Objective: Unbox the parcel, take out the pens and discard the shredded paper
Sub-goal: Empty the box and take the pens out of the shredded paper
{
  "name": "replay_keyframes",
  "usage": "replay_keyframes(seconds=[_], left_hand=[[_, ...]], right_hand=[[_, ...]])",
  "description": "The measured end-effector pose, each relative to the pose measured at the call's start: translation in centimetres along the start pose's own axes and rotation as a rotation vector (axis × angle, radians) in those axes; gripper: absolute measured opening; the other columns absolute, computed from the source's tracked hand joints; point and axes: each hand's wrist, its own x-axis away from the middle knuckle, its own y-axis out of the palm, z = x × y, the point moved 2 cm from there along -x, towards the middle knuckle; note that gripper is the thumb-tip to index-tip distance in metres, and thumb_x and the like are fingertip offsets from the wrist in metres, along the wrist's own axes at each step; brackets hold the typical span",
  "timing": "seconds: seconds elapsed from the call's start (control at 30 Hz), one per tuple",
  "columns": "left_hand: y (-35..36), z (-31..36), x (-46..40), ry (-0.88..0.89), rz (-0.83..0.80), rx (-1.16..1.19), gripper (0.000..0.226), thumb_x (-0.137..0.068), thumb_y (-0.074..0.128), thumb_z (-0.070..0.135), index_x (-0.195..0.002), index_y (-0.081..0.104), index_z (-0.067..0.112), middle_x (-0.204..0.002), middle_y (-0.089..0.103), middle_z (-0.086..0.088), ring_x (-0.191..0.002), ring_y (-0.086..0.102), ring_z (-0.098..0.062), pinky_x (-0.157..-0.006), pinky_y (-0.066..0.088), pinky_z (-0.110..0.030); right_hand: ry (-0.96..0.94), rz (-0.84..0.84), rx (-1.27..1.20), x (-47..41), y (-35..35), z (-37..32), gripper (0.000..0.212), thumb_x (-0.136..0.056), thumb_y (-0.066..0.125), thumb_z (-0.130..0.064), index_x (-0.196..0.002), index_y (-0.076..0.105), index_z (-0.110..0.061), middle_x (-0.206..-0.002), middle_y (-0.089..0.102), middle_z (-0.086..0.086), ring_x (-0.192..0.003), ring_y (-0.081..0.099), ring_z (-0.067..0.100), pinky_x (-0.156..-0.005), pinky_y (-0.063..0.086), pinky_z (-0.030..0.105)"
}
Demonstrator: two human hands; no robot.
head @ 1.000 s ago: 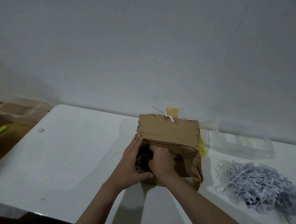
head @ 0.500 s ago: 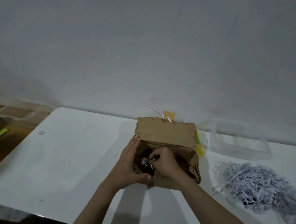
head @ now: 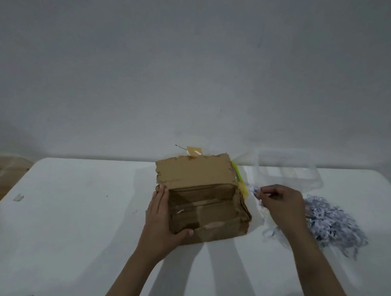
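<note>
Cardboard box (head: 201,200) at the middle of a white table (head: 73,220), its opening turned toward the viewer and its top flap (head: 194,171) raised and leaning back toward the wall (head: 194,68). The interior shows bare brown cardboard walls and floor; one pale scrap lies on the floor at left. A strip of tan tape (head: 194,150) stands up from the flap's far edge.

Left hand (head: 161,220) lies flat against the box's left side, fingers extended along the wall, thumb hooked over the near lower edge.

Right hand (head: 282,204) is held to the right of the box, clear of it, fingers curled closed and pinching a small tuft of shredded paper (head: 254,189) at the fingertips, with further strands hanging below the hand. It is above the table between the box and the paper pile (head: 335,225).

The pile, pale grey-lilac strips, lies on the table right of the box, partly behind the right wrist. Loose strands trail from it toward the box.

A yellow-green object (head: 239,179) shows just beside the box's right rear corner; whether it is a pen cannot be told. A clear plastic container (head: 288,173) stands behind the pile, near the wall. A second clear container (head: 5,167) is dimly visible beyond the table's left edge.
</note>
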Motion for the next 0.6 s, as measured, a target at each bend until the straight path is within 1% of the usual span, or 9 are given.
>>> replay_keyframes(seconds=[0.03,0.07,0.13,0.2,0.23,0.3,0.4,0.53,0.6], left_hand=[[0.2,0.0,0.0,0.001,0.006,-0.009,0.122,-0.056,0.055,0.076,-0.149,0.002,0.017,-0.153,-0.006,0.013,-0.141,-0.009,-0.004,-0.115,0.006,-0.029],[0.3,0.0,0.0,-0.001,0.006,-0.015,0.122,-0.056,0.054,0.076,-0.15,0.004,0.017,-0.154,-0.004,0.012,-0.142,-0.007,-0.006,-0.115,0.006,-0.03],[0.4,-0.1,-0.1,-0.009,0.004,-0.016,0.122,-0.055,0.055,0.076,-0.15,0.007,0.016,-0.155,-0.001,0.01,-0.141,-0.004,-0.006,-0.115,0.007,-0.031],[0.4,-0.1,-0.1,-0.01,0.006,-0.015,0.123,-0.053,0.055,0.076,-0.15,0.008,0.015,-0.156,0.002,0.008,-0.14,-0.004,-0.004,-0.115,0.008,-0.031],[0.4,-0.1,-0.1,-0.008,0.007,-0.017,0.123,-0.053,0.054,0.076,-0.15,0.009,0.014,-0.156,0.003,0.006,-0.14,-0.003,-0.005,-0.115,0.008,-0.031],[0.4,-0.1,-0.1,0.0,0.008,-0.025,0.123,-0.054,0.054,0.076,-0.15,0.01,0.013,-0.158,0.004,0.003,-0.141,-0.002,-0.007,-0.116,0.008,-0.033],[0.4,-0.1,-0.1,-0.003,0.0,-0.03,0.123,-0.054,0.053,0.076,-0.15,0.01,0.013,-0.158,0.004,0.002,-0.144,0.0,-0.013,-0.117,0.012,-0.041],[0.4,-0.2,-0.1,-0.011,-0.009,-0.063,0.122,-0.054,0.051,0.077,-0.15,0.01,0.014,-0.158,0.004,0.002,-0.145,0.002,-0.015,-0.117,0.014,-0.044],[0.4,-0.2,-0.1,-0.018,-0.009,-0.091,0.121,-0.054,0.05,0.078,-0.15,0.011,0.014,-0.158,0.005,0.002,-0.145,0.003,-0.016,-0.116,0.015,-0.047]], right_hand=[[-0.011,0.057,0.1,0.1,-0.9,0.5,0.009,-0.074,0.078,-0.01,-0.069,0.071,-0.008,-0.053,0.063,-0.005,-0.049,0.059,-0.003,-0.048,0.042,0.004],[-0.019,0.109,0.2,0.2,-1.7,1.1,0.008,-0.073,0.078,-0.01,-0.07,0.071,-0.006,-0.056,0.062,-0.002,-0.054,0.061,0.0,-0.049,0.04,0.004],[-0.018,0.178,0.353,0.5,-2.7,2.0,0.006,-0.072,0.076,-0.005,-0.074,0.071,-0.002,-0.063,0.061,0.005,-0.066,0.063,0.019,-0.054,0.037,0.008],[-0.022,0.192,0.445,0.7,-3.0,2.8,0.003,-0.073,0.072,0.002,-0.076,0.07,0.003,-0.069,0.066,0.016,-0.072,0.064,0.031,-0.061,0.041,0.024],[-0.028,0.182,0.482,0.7,-3.0,3.2,0.004,-0.074,0.069,0.003,-0.078,0.071,0.004,-0.074,0.069,0.02,-0.075,0.065,0.034,-0.065,0.042,0.027],[-0.024,0.147,0.502,0.8,-2.8,3.8,0.012,-0.078,0.068,-0.001,-0.089,0.072,0.004,-0.087,0.072,0.022,-0.084,0.067,0.034,-0.075,0.046,0.031],[0.03,0.126,0.439,1.0,-2.6,4.2,0.021,-0.083,0.067,-0.007,-0.103,0.071,0.0,-0.102,0.072,0.018,-0.096,0.067,0.028,-0.083,0.042,0.024],[0.034,0.162,0.415,1.3,-2.2,3.9,0.016,-0.083,0.065,-0.003,-0.097,0.073,-0.001,-0.1,0.073,0.016,-0.091,0.068,0.027,-0.079,0.04,0.021],[0.033,0.181,0.394,1.4,-2.1,3.8,0.012,-0.081,0.068,-0.004,-0.091,0.073,0.0,-0.094,0.073,0.016,-0.086,0.068,0.027,-0.078,0.043,0.022]])
